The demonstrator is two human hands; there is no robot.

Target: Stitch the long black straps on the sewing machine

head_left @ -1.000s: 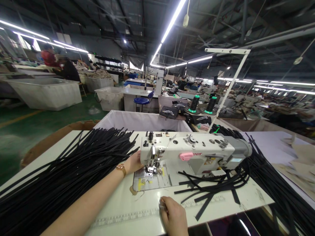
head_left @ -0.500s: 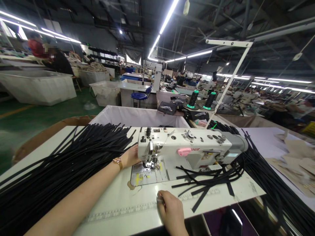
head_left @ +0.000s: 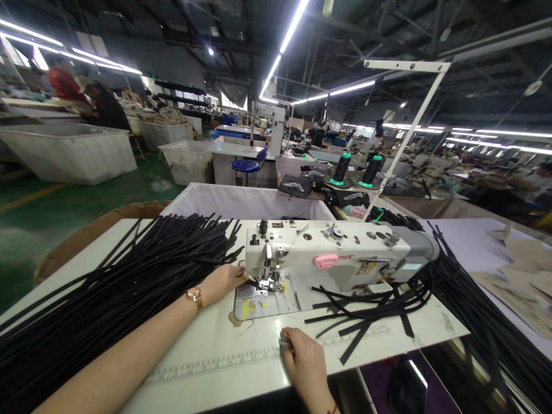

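Observation:
My left hand [head_left: 225, 283], wearing a watch, is at the needle end of a white sewing machine [head_left: 293, 250]. Its fingers are pinched together on what looks like a thin black strap, close beside the presser foot [head_left: 269, 283]; the hand partly hides it. My right hand [head_left: 305, 357] is closed over the front of the table, by a printed ruler [head_left: 224, 362]. Between its thumb and fingers a small shiny thing [head_left: 285, 341] shows, too small to make out. Several short black straps [head_left: 366, 310] lie under the machine arm, right of the needle.
A big heap of black straps [head_left: 129, 282] covers the table's left side. More straps [head_left: 478, 305] hang at the right. Behind the machine are a white-lined bin [head_left: 241, 198], two black thread cones [head_left: 342, 169] and a thread stand [head_left: 407, 138]. Other people sit far left.
My left hand has drawn back slightly left from behind the machine head, and its fingers now show. My right hand stays closed in nearly the same place. The view has shifted slightly.

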